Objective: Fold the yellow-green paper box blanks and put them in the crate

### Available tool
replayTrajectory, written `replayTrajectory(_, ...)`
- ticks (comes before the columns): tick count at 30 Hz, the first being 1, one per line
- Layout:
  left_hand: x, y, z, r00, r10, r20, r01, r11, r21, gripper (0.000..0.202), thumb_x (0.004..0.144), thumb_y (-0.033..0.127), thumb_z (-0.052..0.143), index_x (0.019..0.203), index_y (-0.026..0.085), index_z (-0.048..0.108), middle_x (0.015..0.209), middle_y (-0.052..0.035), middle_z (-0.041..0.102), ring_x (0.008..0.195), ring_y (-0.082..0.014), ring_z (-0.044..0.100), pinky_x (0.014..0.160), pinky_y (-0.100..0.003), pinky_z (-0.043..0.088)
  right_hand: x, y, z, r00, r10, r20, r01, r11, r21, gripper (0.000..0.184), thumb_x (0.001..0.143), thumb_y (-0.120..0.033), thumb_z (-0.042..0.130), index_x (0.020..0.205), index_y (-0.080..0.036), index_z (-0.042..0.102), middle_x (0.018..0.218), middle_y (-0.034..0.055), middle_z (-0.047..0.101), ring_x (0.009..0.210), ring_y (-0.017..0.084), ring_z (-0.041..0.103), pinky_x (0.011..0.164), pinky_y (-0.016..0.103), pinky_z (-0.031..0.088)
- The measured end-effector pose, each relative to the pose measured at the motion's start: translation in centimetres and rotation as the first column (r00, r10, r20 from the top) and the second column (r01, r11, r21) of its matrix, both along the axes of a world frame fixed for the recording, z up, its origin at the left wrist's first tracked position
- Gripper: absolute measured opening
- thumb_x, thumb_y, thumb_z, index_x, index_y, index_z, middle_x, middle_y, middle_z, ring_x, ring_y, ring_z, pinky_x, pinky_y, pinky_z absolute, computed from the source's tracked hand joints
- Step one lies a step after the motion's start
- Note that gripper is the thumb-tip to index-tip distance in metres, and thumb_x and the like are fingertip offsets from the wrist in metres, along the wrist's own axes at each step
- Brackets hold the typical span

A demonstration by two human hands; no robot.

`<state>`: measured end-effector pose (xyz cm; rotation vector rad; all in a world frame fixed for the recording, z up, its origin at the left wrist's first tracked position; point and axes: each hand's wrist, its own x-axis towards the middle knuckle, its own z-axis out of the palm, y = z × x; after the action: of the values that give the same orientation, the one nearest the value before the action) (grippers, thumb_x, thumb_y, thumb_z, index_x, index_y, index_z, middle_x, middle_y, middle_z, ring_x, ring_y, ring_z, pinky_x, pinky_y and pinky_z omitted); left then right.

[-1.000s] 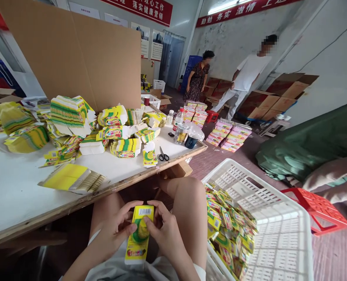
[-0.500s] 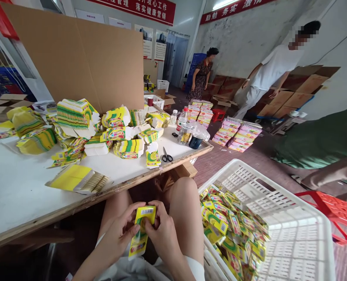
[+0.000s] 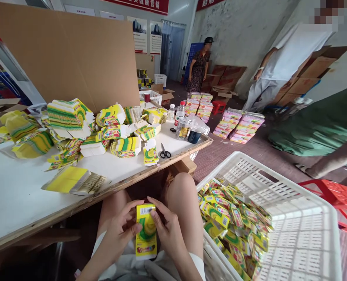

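A small yellow and green printed carton [image 3: 146, 232] is held upright above my lap, its barcode near the top edge. My left hand [image 3: 123, 224] grips its left side, thumb on the front face. My right hand [image 3: 166, 222] is closed on the upper right edge, thumb by the barcode. The fingers behind the carton are partly hidden. To my right, a white plastic crate [image 3: 305, 234] holds many similar cartons [image 3: 235, 218]. On the table, a fanned stack of flat cartons [image 3: 74, 180] lies near the front edge.
Bundles of flat cartons [image 3: 69, 117] cover the white table [image 3: 12, 195]. Scissors [image 3: 164, 151], a dark mug [image 3: 194, 136] and bottles [image 3: 179, 113] stand near its right end. A red stool [image 3: 334, 199] is beyond the crate. Two people stand further back, by stacked pink boxes [image 3: 246, 127].
The carton has turned from tilted to nearly upright. My right thumb has moved from its middle up to the barcode. The view has shifted, and the person in white appears nearer.
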<state>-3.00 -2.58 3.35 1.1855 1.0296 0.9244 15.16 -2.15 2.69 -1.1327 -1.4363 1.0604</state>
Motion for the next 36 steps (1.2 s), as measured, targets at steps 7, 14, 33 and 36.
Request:
replayTrajectory(7,1.3,0.9,0.4,0.994,0.093,-0.048,-0.089,0.993,0.074,0.049,0.085,0.046,0.070,0.126,0.023,0.063,0.129,-0.0117,0.069,0.116,-0.0318,0.066,0.092,-0.037,0.058,-0.3,0.4,1.7,0.996,-0.001,-0.088,0.004,1.000,0.030,0.023,0.094,-0.034,0.061,0.111,-0.022,0.071,0.107,0.0070,0.075,0.100,0.023,0.070,0.089,0.031,0.055)
replayTrajectory(14,5.0,4.9,1.4,0.989,0.022,-0.145,0.008,0.979,0.204,0.036,0.092,0.043,0.059,0.122,0.023,0.063,0.120,-0.0108,0.072,0.111,-0.0266,0.068,0.094,-0.038,0.057,5.6,0.0,1.4,0.933,-0.357,0.033,0.354,0.932,0.084,0.028,0.093,-0.043,0.060,0.108,-0.023,0.073,0.103,0.0082,0.075,0.090,0.024,0.069,0.082,0.032,0.056)
replayTrajectory(33,4.7,24.0,-4.8,0.650,0.420,-0.634,-0.318,0.907,0.274,0.034,0.095,0.033,0.062,0.124,0.017,0.060,0.125,-0.0098,0.063,0.105,-0.0241,0.065,0.089,-0.046,0.056,18.5,-0.3,-2.3,0.252,-0.862,0.439,0.839,0.421,0.346,0.047,0.085,-0.058,0.050,0.099,-0.022,0.078,0.078,0.0091,0.068,0.067,0.028,0.060,0.061,0.036,0.039)
replayTrajectory(36,4.1,23.9,-4.5,0.681,0.445,-0.581,-0.360,0.895,0.264,0.034,0.095,0.033,0.062,0.125,0.017,0.059,0.126,-0.0101,0.063,0.106,-0.0243,0.065,0.088,-0.045,0.057,18.5,0.1,-2.1,0.288,-0.859,0.423,0.878,0.414,0.243,0.048,0.080,-0.058,0.054,0.099,-0.022,0.079,0.081,0.0101,0.070,0.066,0.027,0.059,0.057,0.034,0.038)
